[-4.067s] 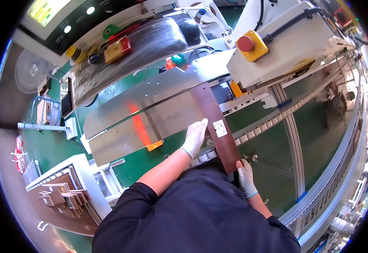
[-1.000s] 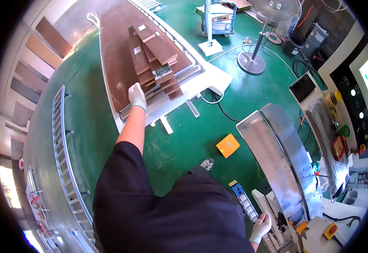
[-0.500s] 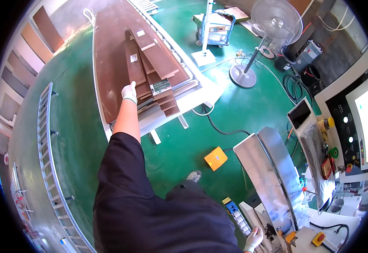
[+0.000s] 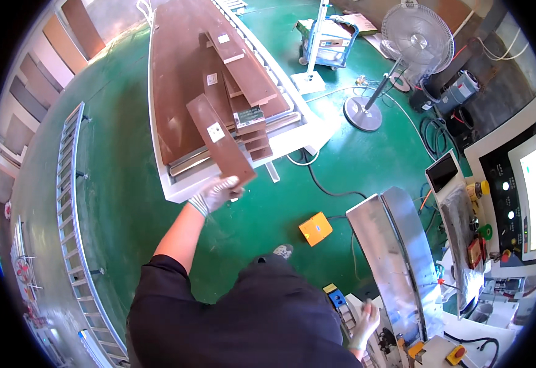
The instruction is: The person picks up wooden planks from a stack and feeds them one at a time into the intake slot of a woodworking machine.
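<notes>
My left hand, in a white glove, grips the near end of a brown board with a white label on it. The board slants up and away over the edge of a low white-framed table. Behind it several more brown boards are stacked unevenly, one with a dark green label. Lower right, my gloved right hand is raised beside the metal machine, above a white part with a blue box. Its fingers are blurred, and I cannot make out anything in them.
A bent sheet-metal cover and a control panel stand on the right. A yellow-orange box with a cable lies on the green floor. Beyond are a pedestal fan and a blue cart. A roller conveyor runs along the left.
My left hand has drawn one brown board from the stack toward me and lifted its near end past the table edge. My right hand has risen slightly. The view has shifted a little.
</notes>
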Demonstrator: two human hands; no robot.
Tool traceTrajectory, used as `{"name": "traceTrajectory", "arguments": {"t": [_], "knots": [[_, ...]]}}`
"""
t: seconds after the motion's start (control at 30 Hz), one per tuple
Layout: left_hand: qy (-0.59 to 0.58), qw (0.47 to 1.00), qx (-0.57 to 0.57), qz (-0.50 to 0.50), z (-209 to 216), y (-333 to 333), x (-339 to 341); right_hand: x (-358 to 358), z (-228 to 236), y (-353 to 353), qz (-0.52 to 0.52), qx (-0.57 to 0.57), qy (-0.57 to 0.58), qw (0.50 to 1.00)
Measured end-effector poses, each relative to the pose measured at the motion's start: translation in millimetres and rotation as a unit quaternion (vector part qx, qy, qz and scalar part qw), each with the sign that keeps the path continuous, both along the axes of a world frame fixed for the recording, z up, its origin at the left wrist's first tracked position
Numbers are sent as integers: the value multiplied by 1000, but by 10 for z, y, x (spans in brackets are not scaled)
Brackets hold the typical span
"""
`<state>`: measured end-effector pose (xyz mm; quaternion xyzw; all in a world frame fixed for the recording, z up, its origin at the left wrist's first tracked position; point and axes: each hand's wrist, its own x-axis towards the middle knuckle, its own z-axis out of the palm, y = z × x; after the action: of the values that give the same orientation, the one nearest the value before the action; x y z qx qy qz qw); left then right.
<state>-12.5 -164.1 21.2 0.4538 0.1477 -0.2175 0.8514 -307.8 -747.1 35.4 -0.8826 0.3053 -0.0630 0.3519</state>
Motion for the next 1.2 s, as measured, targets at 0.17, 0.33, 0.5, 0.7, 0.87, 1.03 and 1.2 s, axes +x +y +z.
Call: {"name": "traceTrajectory", "arguments": {"t": [0.17,0.33,0.5,0.7,0.87,1.03,1.2], "knots": [[-66,992,-59,-92,327,-1344,-624,1378,597,1040,202,246,-87,944],[-104,967,-121,-199,295,-2394,-1067,1970,1025,1573,283,414,-65,863],[-22,988,-50,-144,396,-2570,-974,1644,1021,1219,214,359,0,908],[94,976,-150,129,19,-2269,223,770,879,521,68,460,0,886],[96,991,-58,68,54,-2829,385,-158,711,41,-56,483,-40,873],[56,998,-21,-8,143,-3803,-17,-967,606,134,-171,490,-143,843],[-123,923,53,-360,-117,-4463,-782,-1537,430,448,-325,542,-240,737]]}}
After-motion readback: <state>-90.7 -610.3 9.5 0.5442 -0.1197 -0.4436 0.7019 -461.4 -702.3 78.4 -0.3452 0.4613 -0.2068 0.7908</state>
